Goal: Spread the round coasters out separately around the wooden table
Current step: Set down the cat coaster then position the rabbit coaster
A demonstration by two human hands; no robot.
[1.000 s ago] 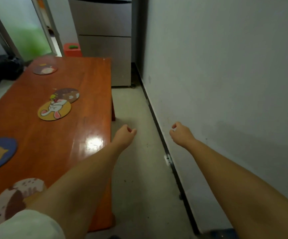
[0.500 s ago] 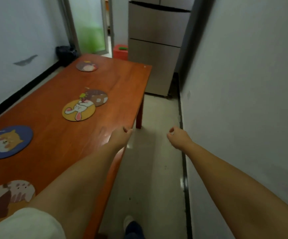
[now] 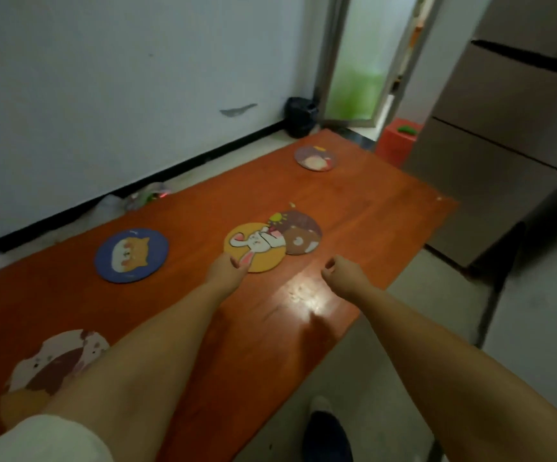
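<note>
The orange-brown wooden bench [image 3: 353, 208] is being looked down on, and five round coasters are being shown on its top. The left hand [image 3: 225, 271] is being held at the near edge of the yellow rabbit coaster [image 3: 255, 246], fingers curled loosely; whether the edge is being pinched or only touched cannot be told. The right hand [image 3: 340, 275] is being held above the bare bench top to the right, curled nearly closed with nothing in it. The rabbit coaster is being overlapped onto the brown bear coaster [image 3: 300, 236], which is lying just behind and to the right of it, so these two are touching. The blue cat coaster [image 3: 132, 255] is being seen lying alone to the left, well apart from the pair. A purple coaster [image 3: 315, 158] is being shown alone near the far end of the bench. The white-and-brown coaster [image 3: 53, 365] is lying at the near left, partly hidden by the left forearm. A bright glare is being reflected on the wood below the right hand.
</note>
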